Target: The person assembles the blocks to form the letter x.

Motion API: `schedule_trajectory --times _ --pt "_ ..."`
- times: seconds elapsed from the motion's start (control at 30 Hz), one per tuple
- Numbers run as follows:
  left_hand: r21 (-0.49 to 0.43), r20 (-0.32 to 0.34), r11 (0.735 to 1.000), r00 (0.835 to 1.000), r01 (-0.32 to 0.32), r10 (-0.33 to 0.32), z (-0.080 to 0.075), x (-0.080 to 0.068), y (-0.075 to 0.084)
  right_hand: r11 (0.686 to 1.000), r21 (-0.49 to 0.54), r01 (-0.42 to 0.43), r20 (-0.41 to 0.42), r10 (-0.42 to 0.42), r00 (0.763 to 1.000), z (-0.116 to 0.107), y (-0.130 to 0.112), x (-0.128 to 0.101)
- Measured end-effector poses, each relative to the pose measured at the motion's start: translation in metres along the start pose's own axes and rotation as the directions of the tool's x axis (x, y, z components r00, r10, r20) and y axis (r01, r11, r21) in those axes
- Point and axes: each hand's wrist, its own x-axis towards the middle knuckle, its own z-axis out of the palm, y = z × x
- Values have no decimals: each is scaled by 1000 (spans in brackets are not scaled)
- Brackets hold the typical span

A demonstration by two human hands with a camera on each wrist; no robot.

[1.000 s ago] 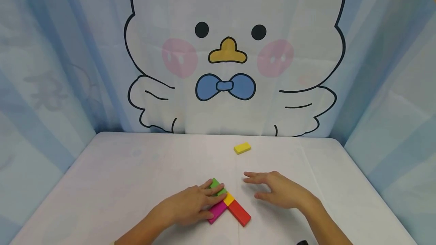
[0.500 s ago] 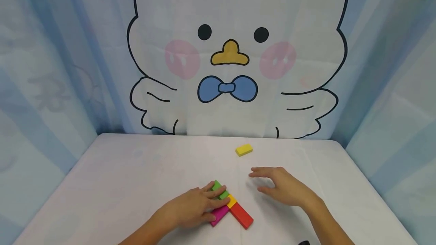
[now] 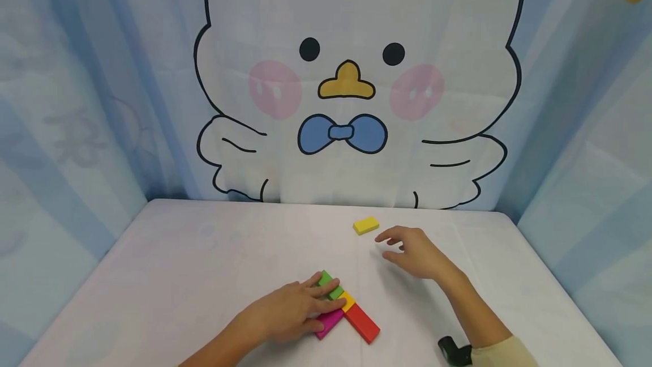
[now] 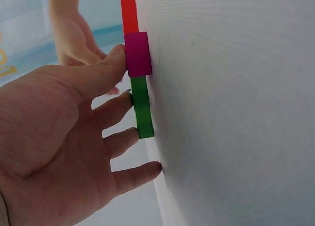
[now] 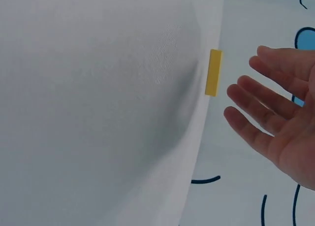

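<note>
My left hand (image 3: 290, 311) rests with spread fingers over several joined blocks on the white table. Its fingertips touch a green block (image 4: 142, 110) and reach the edge of an orange-yellow one (image 3: 348, 301), while the thumb presses the end of a magenta block (image 4: 138, 53). A red block (image 3: 363, 324) continues the slanting row from the orange-yellow piece; the magenta block branches off to the left. Further back lies a lone yellow block (image 3: 366, 225). Just right of it, in the air, is my right hand (image 3: 415, 251), fingers relaxed and holding nothing.
The white tabletop (image 3: 214, 254) ends at a back curtain (image 3: 346, 177) printed with a cartoon bird. Pale blue curtains stand at both sides. A black device (image 3: 453, 351) sits on my right wrist by the sleeve.
My right hand has moved away from me, up towards the lone yellow block. My left hand stays on the joined blocks. The head view has shifted slightly.
</note>
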Motion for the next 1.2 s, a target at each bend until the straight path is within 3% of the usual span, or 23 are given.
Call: schedule_trajectory --times 0.93,1.2 --pt "-50 19 999 1000 21 -20 0 -1 -2 998 11 -56 -52 57 997 13 14 66" --pt "-49 12 999 1000 11 -10 0 1 -2 1000 1 -18 -28 18 999 18 22 80"
